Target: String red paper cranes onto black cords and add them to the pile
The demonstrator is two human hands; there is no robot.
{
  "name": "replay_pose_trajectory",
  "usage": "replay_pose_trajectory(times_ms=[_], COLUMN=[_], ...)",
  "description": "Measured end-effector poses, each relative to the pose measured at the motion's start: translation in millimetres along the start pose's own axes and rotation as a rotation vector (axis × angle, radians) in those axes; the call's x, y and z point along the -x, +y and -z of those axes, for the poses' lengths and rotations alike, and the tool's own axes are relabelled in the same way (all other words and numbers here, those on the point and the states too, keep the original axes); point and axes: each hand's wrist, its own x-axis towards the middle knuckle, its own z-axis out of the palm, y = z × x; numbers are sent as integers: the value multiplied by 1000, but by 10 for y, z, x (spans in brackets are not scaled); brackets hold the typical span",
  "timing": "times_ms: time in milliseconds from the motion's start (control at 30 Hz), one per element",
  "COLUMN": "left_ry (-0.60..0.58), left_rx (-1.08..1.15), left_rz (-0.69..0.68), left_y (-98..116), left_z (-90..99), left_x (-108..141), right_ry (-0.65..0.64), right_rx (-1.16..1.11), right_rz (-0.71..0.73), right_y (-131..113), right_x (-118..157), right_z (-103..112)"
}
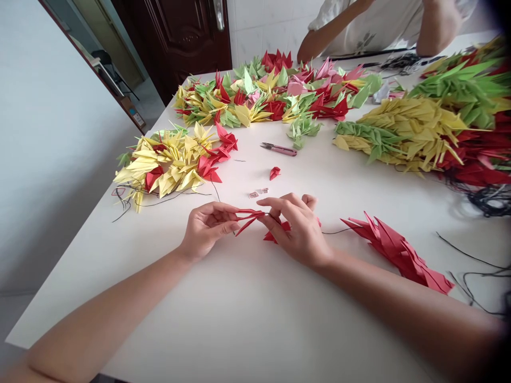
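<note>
Even, bright light falls across the white table (255,324), though no single source can be made out. Only faint, soft shadows lie beneath the left hand (205,229) and right hand (297,231), and no glare is seen on the folded red paper (249,219) gripped between them, which is sharply rendered. Far right of the grip, the red paper cranes (475,159) are softened by blur, and the right corners are darkened. Left of the grip, the table edge is bowed by wide-lens distortion.
</note>
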Motion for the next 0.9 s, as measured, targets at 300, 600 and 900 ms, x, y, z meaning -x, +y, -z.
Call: replay_pose_trajectory(times_ms=[300, 600, 900], left_ry=[209, 66, 84], left_rx=[-170, -241, -259], left_rz=[-112, -155, -78], left_y=[-21, 28, 36], left_z=[13, 3, 9], left_x=[16, 6, 21], right_ry=[40, 30, -149], right_rx=[48, 21, 28], right_rz=[79, 69, 79], right_y=[35, 51, 83], right_x=[-13, -9, -5], right_z=[34, 11, -3])
